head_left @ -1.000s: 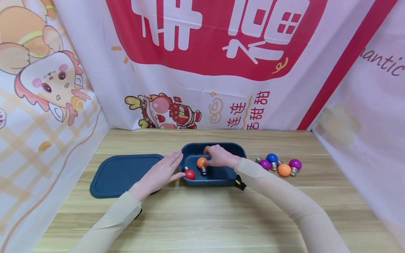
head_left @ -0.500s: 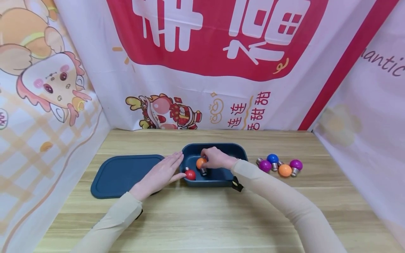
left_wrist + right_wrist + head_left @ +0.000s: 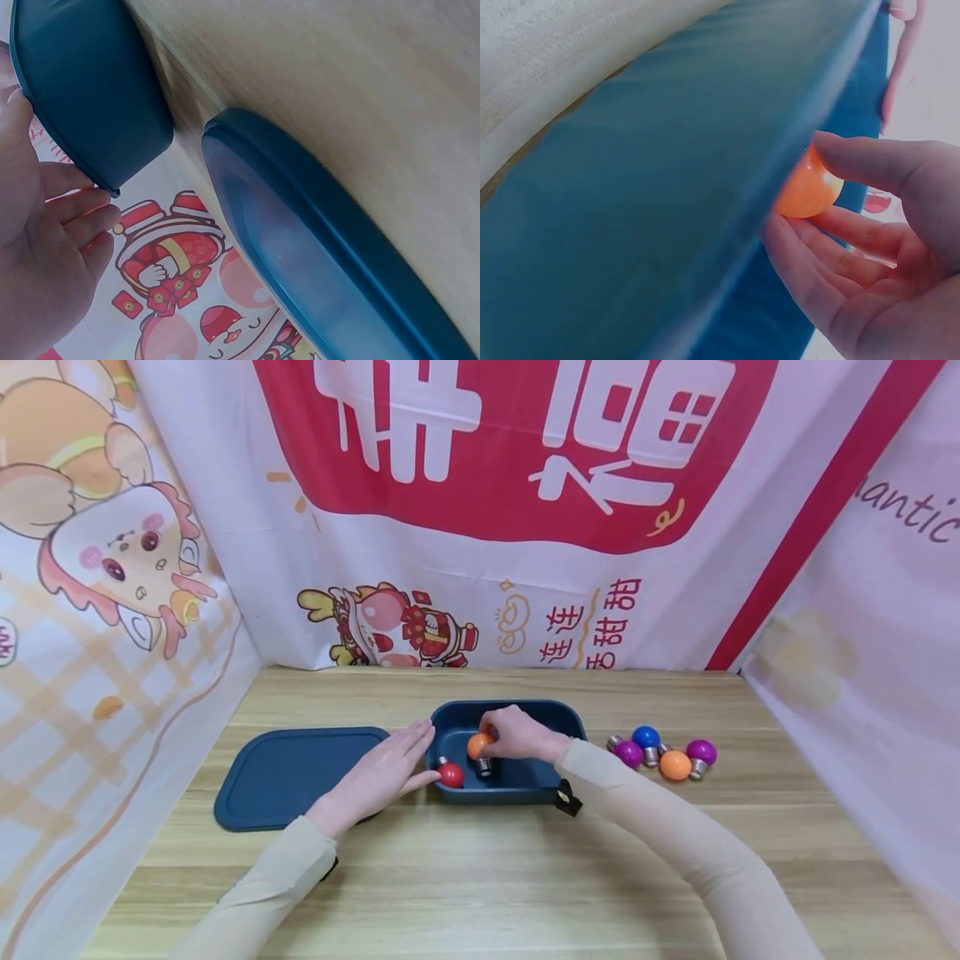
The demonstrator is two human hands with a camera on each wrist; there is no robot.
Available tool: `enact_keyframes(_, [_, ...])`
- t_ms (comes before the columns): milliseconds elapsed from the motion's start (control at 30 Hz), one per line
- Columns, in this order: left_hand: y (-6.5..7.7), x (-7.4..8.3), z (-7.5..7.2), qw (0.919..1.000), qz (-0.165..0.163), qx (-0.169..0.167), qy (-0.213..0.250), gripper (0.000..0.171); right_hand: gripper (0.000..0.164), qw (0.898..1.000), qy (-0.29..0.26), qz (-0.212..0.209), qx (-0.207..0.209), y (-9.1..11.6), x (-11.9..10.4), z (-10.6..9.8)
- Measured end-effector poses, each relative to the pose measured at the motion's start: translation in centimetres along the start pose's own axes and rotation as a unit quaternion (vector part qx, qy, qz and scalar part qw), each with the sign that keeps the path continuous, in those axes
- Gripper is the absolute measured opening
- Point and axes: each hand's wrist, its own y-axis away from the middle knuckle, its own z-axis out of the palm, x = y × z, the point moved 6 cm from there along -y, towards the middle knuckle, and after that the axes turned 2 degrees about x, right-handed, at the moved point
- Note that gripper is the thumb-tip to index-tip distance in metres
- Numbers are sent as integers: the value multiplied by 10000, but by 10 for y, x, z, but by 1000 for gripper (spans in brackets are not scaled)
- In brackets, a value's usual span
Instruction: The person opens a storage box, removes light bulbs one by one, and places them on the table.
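Note:
An orange light bulb [image 3: 478,745] is inside the dark blue box [image 3: 517,794], pinched between the thumb and fingers of my right hand [image 3: 521,733]. Its metal screw base points down toward the box floor. In the right wrist view the orange bulb [image 3: 810,189] shows over the box wall [image 3: 660,172], the base hidden behind it. A red light bulb [image 3: 450,774] lies in the box's near left corner. My left hand [image 3: 381,768] rests with straight fingers against the box's left rim. In the left wrist view, the left hand's fingertips touch the rim of the box [image 3: 94,90].
Left of the box lies its flat dark blue lid [image 3: 300,777]. To the right are several bulbs on the wooden table [image 3: 480,877]: two purple bulbs [image 3: 628,753], a blue bulb [image 3: 646,737] and another orange bulb [image 3: 675,765]. A printed cloth [image 3: 480,602] hangs behind.
My right hand has shifted only slightly within the box, still pinching the orange bulb. The left hand stays at the rim, and the other bulbs have not moved.

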Motion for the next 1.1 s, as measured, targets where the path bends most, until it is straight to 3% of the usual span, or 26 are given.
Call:
enact_keyframes(433, [0, 3, -2, 9999, 49, 80, -67, 75, 27, 9973, -257, -333, 600, 28, 15, -33])
enact_keyframes(733, [1, 1, 1, 9999, 54, 78, -71, 76, 26, 9937, -460, -455, 916, 52, 31, -39])
enact_keyframes(1100, [0, 1, -1, 10000, -3, 19, -34, 75, 29, 9906, -784, -220, 1100, 72, 52, -51])
